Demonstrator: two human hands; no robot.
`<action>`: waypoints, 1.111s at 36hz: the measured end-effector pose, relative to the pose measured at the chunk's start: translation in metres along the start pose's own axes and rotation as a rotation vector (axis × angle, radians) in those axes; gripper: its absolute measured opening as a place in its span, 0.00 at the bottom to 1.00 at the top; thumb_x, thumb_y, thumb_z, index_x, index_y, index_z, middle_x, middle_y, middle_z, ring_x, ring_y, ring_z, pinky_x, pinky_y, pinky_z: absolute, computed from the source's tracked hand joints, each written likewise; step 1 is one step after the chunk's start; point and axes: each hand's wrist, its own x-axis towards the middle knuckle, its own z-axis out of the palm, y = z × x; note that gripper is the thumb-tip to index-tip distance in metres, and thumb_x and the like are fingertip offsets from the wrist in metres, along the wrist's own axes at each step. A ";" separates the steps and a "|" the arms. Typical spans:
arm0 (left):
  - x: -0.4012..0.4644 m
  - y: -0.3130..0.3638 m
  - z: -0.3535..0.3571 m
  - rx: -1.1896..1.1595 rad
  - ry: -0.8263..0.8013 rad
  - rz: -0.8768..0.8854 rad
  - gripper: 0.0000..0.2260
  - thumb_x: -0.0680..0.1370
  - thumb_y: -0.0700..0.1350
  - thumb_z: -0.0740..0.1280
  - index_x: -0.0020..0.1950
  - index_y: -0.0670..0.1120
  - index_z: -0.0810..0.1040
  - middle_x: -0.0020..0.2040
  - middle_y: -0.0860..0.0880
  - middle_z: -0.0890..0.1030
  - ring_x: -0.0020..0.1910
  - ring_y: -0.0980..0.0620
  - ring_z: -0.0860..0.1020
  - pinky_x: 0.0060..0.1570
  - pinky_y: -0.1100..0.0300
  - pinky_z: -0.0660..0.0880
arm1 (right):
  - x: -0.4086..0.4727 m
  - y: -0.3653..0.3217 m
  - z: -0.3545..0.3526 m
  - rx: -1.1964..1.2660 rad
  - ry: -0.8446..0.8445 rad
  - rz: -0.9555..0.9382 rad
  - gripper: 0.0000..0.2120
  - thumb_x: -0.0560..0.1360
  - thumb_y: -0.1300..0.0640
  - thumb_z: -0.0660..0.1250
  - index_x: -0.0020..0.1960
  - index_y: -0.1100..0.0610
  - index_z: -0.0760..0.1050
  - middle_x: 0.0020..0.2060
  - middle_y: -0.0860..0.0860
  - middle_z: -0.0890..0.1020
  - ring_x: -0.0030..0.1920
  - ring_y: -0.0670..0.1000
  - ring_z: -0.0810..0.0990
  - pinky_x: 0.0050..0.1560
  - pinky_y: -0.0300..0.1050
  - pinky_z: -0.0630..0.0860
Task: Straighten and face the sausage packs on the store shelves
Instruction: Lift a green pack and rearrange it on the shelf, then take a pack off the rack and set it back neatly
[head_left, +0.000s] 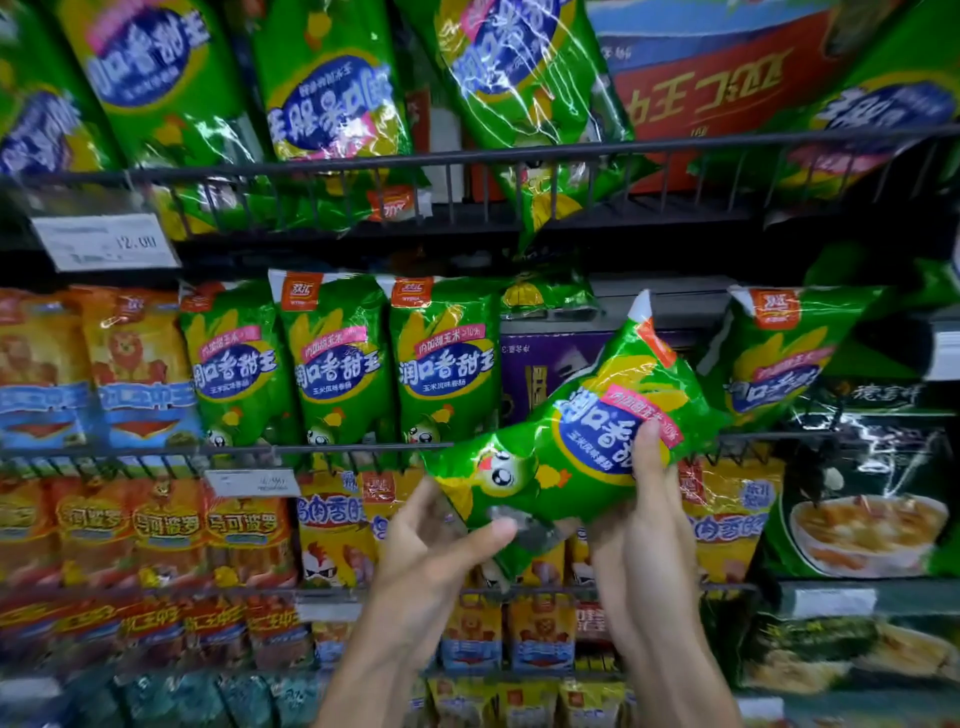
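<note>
**Turning the loose pack upright for the gap in the row**

The person holds one green pack (566, 447) in front of the middle shelf (228, 451), tilted with its top corner toward 1 o'clock and its cartoon-bird end toward 8 o'clock. The right hand (649, 499) is clamped on it, thumb across the blue label and fingers hidden behind. The left hand (431, 540) pinches the lower edge at 7 o'clock, thumb on the clear bottom seal, the other fingers loosely spread beneath.

Three matching packs (337, 358) stand upright and face-out at 9 o'clock of the held one. Just right of them a purple box (540, 374) shows through a gap, and a further green pack (774, 353) leans at 3 o'clock.

The step in hand looks like righting this pack and seating it in that gap. To do it well, the person would likely rotate it counter-clockwise until the logo end points to 12 o'clock, keeping the printed face outward (the film is glossy and crinkled, so a firm grip on the body probably serves better than one on the seal alone). The bottom edge should drop behind the wire rail, level with its neighbours. The left hand can steady the base while the right guides the top. A careless push risks toppling the standing row or the leaning pack.
</note>
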 end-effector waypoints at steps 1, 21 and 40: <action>0.001 -0.004 0.001 0.017 -0.001 -0.009 0.42 0.48 0.49 0.91 0.57 0.45 0.75 0.42 0.52 0.86 0.59 0.36 0.83 0.58 0.35 0.79 | 0.002 -0.001 -0.003 -0.016 0.016 -0.031 0.51 0.61 0.28 0.75 0.78 0.49 0.67 0.70 0.50 0.79 0.67 0.52 0.80 0.64 0.54 0.78; 0.001 0.026 0.014 0.342 -0.372 -0.004 0.29 0.60 0.75 0.77 0.60 0.79 0.76 0.62 0.76 0.77 0.63 0.73 0.76 0.54 0.75 0.75 | 0.025 -0.018 -0.007 -0.302 -0.142 -0.252 0.15 0.77 0.43 0.71 0.62 0.44 0.79 0.56 0.48 0.86 0.54 0.51 0.87 0.44 0.46 0.85; 0.006 0.011 0.029 0.255 -0.289 0.052 0.30 0.70 0.58 0.80 0.70 0.61 0.77 0.62 0.61 0.84 0.61 0.60 0.82 0.54 0.68 0.79 | 0.024 -0.029 -0.024 -0.402 -0.305 -0.294 0.17 0.70 0.47 0.77 0.58 0.46 0.82 0.52 0.51 0.87 0.50 0.52 0.88 0.41 0.41 0.83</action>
